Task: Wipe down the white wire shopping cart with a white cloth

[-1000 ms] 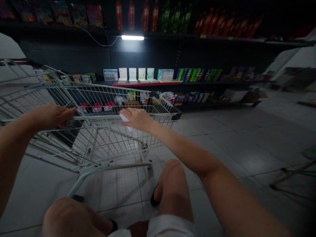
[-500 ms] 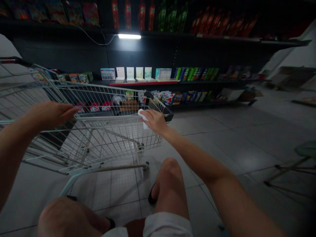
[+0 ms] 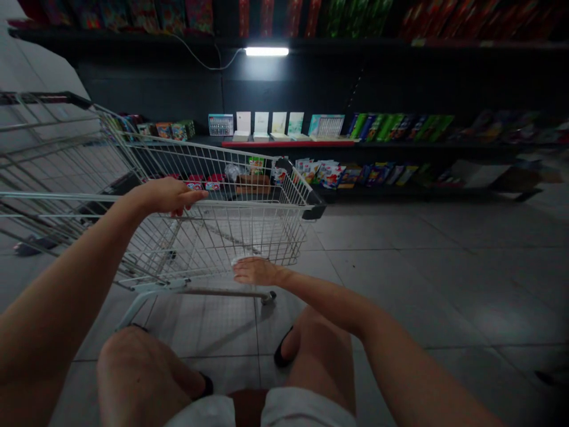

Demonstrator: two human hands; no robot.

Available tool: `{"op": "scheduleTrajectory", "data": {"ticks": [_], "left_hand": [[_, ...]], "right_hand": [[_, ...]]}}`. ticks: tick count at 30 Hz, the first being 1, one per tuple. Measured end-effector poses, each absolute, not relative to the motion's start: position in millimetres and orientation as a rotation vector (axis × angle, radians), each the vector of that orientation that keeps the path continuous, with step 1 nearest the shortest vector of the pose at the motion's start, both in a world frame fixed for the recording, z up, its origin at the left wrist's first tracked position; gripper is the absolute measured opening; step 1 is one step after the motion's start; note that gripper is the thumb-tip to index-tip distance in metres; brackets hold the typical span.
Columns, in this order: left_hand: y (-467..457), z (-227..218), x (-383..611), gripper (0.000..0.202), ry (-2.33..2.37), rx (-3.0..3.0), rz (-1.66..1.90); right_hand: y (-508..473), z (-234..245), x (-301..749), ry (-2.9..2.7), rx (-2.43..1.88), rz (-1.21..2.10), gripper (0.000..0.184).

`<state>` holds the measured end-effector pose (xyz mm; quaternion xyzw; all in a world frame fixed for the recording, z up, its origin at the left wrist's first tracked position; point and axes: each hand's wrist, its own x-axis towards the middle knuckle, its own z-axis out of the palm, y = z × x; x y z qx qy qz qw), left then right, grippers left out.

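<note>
Pressing close together and nearly straight, the fingers of the right hand (image 3: 256, 271) have hold of a white cloth (image 3: 235, 261), which pokes out past their tips against the lower side of the shopping cart (image 3: 231, 232), just below the centre of the frame. Half a second ago this hand was up on the top rail near the cart's front corner; now it is at the basket's bottom edge, and less of the cloth shows.

The left hand (image 3: 169, 196), left of centre, curls loosely over the top rail, one finger stretched out to the right; it sits farther along the rail than before.

The cart spans the left and middle of the frame, its black front corner (image 3: 315, 207) right of centre. Below are the person's bent knees. Beyond, shelves hold boxes and bags, with a lit lamp (image 3: 267, 51) at top centre and bottles (image 3: 291, 18) above it. Shelves and lamp lie farther right in view than before, and the stool at the right edge has mostly left the frame.
</note>
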<state>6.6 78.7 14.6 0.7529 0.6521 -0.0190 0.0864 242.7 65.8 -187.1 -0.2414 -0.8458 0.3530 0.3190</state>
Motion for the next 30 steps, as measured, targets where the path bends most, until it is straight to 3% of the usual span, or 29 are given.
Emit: {"op": "scheduleTrajectory", "data": {"ticks": [2, 5, 7, 10, 15, 24, 26, 30], "left_hand": [[78, 16, 11, 0.059, 1.951, 2.264, -0.064], [76, 18, 15, 0.062, 1.977, 2.275, -0.135], [73, 19, 16, 0.066, 1.977, 2.279, -0.213], [71, 20, 17, 0.072, 1.976, 2.273, -0.284], [75, 18, 20, 0.075, 1.992, 2.274, -0.278], [80, 13, 16, 0.07, 1.963, 2.298, -0.201], [79, 13, 13, 0.07, 1.931, 2.326, -0.172], [78, 12, 12, 0.07, 1.866, 2.289, -0.15]], "right_hand": [[71, -172, 231, -2.288, -0.53, 0.836, 0.036], [94, -158, 207, -2.411, -0.26, 0.28, 0.027], [108, -168, 196, -2.383, -0.076, -0.198, 0.023], [114, -207, 194, -2.249, 0.044, -0.569, 0.019], [108, -241, 211, -2.312, 0.08, -0.646, 0.015], [92, -151, 160, -2.273, 0.089, -0.604, 0.031], [90, -162, 143, -2.252, -0.055, -0.544, 0.028], [85, -229, 142, -2.471, -0.174, -0.472, 0.025]]}}
